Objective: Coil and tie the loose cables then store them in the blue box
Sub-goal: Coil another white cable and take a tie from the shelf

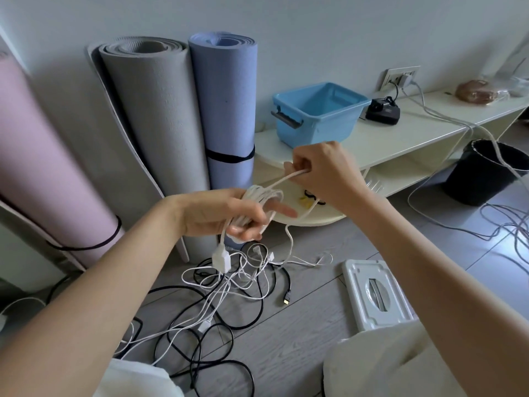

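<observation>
Just in front of the blue box [319,111] on the pale surface [400,133], the left hand [229,214] holds a white cable [262,196] coiled round its fingers while the right hand [317,167] pinches the taut free end, whose trailing tail could snag in the cable tangle [229,299] on the floor below and pull the loops loose.

Blue box [317,110] on cream shelf [400,138]; tangled loose cables [229,299] on grey floor [300,325].

3 rolled mats [160,116] lean against a pale wall [315,30].
</observation>
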Motion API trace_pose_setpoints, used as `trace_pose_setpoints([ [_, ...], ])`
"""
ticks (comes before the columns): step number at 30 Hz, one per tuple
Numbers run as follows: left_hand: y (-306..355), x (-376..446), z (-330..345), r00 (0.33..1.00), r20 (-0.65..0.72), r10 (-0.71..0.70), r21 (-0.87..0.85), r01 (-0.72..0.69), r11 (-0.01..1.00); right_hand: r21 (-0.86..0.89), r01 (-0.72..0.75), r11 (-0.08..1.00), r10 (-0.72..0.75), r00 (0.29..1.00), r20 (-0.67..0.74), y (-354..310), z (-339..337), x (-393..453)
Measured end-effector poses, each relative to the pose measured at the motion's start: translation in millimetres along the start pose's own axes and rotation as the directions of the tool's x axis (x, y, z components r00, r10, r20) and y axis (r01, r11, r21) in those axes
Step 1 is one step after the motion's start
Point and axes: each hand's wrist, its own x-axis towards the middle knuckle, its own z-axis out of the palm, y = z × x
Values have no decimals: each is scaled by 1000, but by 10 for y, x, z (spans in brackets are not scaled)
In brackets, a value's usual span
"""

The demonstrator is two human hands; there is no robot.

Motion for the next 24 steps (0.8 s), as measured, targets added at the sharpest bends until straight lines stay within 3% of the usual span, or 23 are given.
trace_pose_setpoints([
  [2,27,-18,-9,990,70,119,-103,-111,988,32,-57,998,56,997,53,10,46,43],
  [4,39,-18,-31,965,37,259,-240,-243,940,95,-120,988,103,981,164,-9,80,70],
  [7,55,6,-106,865,78,496,-558,-375,740,98,-222,970,171,913,370,-94,218,19],
  [10,77,38,-145,806,-135,576,-698,-490,522,165,-293,942,154,813,561,-229,452,-119],
  [12,122,36,-151,754,-351,555,-687,-610,394,129,-278,952,141,772,619,-270,558,-172],
  [15,205,5,-201,625,-632,459,-559,-777,288,28,-172,985,131,836,534,-164,616,-193],
  [17,213,0,-258,555,-734,391,-481,-831,278,24,-162,986,136,890,435,-62,590,-193],
  [19,193,4,-302,522,-779,346,-443,-850,286,128,-222,967,175,936,304,-11,561,-177],
  [21,176,-4,-345,501,-806,315,-429,-861,272,329,-415,848,370,909,191,59,522,-107],
  [23,151,-42,-412,476,-832,286,-413,-874,255,586,-572,574,592,784,186,170,450,-45],
  [24,130,-69,-452,466,-845,262,-408,-879,248,698,-580,420,658,724,207,231,386,-29],
])
